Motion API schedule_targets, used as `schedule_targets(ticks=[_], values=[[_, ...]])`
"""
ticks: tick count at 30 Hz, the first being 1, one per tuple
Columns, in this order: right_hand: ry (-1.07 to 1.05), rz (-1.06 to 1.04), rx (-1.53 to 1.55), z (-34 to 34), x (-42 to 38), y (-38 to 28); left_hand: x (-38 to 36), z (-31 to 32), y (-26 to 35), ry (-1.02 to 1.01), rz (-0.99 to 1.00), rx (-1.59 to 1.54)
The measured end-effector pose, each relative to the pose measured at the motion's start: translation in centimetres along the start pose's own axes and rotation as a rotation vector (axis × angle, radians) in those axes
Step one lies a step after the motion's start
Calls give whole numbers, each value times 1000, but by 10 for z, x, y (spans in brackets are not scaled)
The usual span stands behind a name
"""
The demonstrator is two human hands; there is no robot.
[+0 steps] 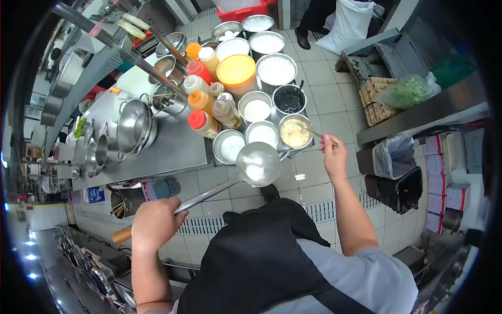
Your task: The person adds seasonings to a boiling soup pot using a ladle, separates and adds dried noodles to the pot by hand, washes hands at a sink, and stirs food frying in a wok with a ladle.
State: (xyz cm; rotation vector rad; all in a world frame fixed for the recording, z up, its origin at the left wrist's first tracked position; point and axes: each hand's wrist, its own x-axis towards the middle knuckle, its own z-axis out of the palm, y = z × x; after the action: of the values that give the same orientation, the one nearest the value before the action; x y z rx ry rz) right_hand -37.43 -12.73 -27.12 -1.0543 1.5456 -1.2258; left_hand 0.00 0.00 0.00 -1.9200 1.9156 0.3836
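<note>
My left hand is wrapped round the long handle of a large steel ladle, which has a wooden end. White powder or grains lie in the ladle's bowl, held level beside the near containers. My right hand pinches the handle of a spoon. Its far end is in a round metal container of pale yellow, lumpy paste or powder. Close by are metal containers of white contents and one with dark contents.
Squeeze bottles with red, orange and white caps crowd the left, near an orange-lidded tub. Steel bowls rest on the counter. Lined bins and a bag of greens are to the right. A person in dark trousers stands at the back.
</note>
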Motion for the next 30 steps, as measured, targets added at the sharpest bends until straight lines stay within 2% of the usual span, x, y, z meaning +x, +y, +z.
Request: schedule_targets(ticks=[3, 6, 8, 11, 15, 17, 23, 27, 30], values=[[-56, -231, -151, 6, 20, -10, 14, 5, 5, 66, 33, -8], [-132, -247, -209, 11, 9, -15, 9, 0, 6, 31, 29, -8], [-169, -419, -454, 3, 13, -6, 10, 0, 9, 28, 18, -36], [-202, -457, -566, 1, -2, -33, 7, 0, 6, 21, 9, -43], [-154, -442, -514, 7, 3, -5, 7, 4, 4, 20, 1, -51], [-86, 17, -53, 9, 11, 16, 6, 4, 3, 13, 8, -51], [-34, 176, 226, -6, 19, 14, 6, 4, 3, -10, -2, -45], [-38, 220, 309, -20, 21, 10, 10, 1, 8, -35, -12, -26], [-42, 220, 325, -29, 19, -4, 18, 8, 8, 27, 30, -51]])
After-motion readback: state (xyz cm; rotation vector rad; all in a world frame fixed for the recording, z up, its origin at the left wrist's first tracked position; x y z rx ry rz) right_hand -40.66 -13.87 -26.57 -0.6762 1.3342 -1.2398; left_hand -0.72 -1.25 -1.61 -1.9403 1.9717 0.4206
